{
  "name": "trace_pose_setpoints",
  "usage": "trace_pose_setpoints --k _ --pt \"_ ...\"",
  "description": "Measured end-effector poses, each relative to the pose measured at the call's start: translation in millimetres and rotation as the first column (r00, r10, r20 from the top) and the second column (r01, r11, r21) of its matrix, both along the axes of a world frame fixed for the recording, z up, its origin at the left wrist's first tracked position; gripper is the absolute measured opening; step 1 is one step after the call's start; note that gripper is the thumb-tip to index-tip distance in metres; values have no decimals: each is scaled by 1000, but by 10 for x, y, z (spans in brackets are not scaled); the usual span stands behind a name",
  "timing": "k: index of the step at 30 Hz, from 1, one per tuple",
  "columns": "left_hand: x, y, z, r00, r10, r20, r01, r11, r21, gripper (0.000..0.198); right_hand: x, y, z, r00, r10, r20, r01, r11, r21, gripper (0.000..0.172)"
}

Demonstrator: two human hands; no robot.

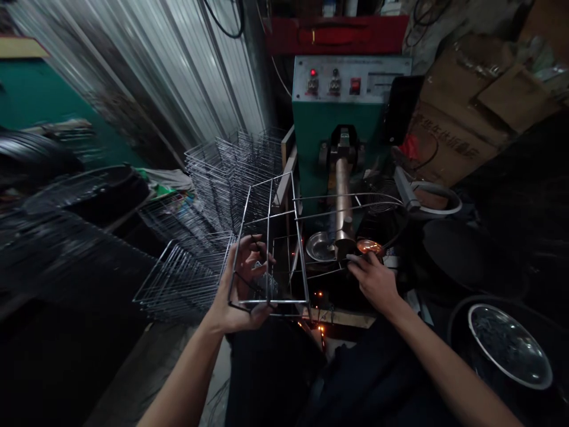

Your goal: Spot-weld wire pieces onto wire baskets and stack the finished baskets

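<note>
My left hand (242, 290) is closed around the near end of an open box-shaped wire frame (269, 255), which is tilted up in front of the machine. Thin wires run from the frame toward the right, past a thick copper-coloured electrode arm (342, 190). Close to the lower tip of that arm is my right hand (376, 283), its fingers pinched together. What they hold is too small and dark to make out. Orange sparks (320, 328) fall below the frame.
A green spot-welding machine (311, 136) with a lit red lamp stands ahead. Stacked wire frames (213, 178) fill the left side. A shallow metal dish (320, 248) and a copper-coloured bowl (370, 245) flank the electrode. Cardboard boxes (453, 136) and a shiny round dish (509, 347) are on the right.
</note>
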State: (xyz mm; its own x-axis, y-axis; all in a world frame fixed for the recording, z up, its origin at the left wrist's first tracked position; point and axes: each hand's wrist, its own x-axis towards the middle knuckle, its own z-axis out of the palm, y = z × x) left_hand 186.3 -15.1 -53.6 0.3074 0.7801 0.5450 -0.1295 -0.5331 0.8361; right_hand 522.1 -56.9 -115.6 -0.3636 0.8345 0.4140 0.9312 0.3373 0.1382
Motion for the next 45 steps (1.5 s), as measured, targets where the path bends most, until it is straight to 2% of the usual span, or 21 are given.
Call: trace_pose_setpoints --k 9,16,27,32,35,39,41,43,45 --pt "9 112 193 999 -37 -3 36 991 -125 94 -18 6 52 1000 11 14 -10 1000 -24 40" --pt "-6 283 168 995 -84 46 92 976 -196 92 -41 65 60 1000 -6 8 6 1000 4 42" --pt "9 407 204 991 -104 -79 102 994 -22 93 -37 208 0 1000 -9 -15 9 1000 19 41" --pt "-14 448 148 993 -111 -49 112 994 15 93 -68 222 37 999 -41 -31 41 999 -11 36" --pt "-3 391 164 993 -104 -59 104 995 -4 95 -73 206 71 999 -45 16 45 998 -46 34" --pt "31 189 219 994 -84 -74 82 996 -31 96 -44 35 69 999 -41 5 41 997 66 31" --pt "16 28 241 996 -79 -39 77 996 -46 97 -60 -167 64 999 12 -49 -3 986 165 29" --pt "-54 -182 282 998 -69 7 69 995 -75 98 -123 -457 60 986 120 -119 -89 967 238 28" --pt "-201 -420 359 999 -13 46 19 993 -116 98 -188 -775 34 953 246 -176 -199 948 248 31"
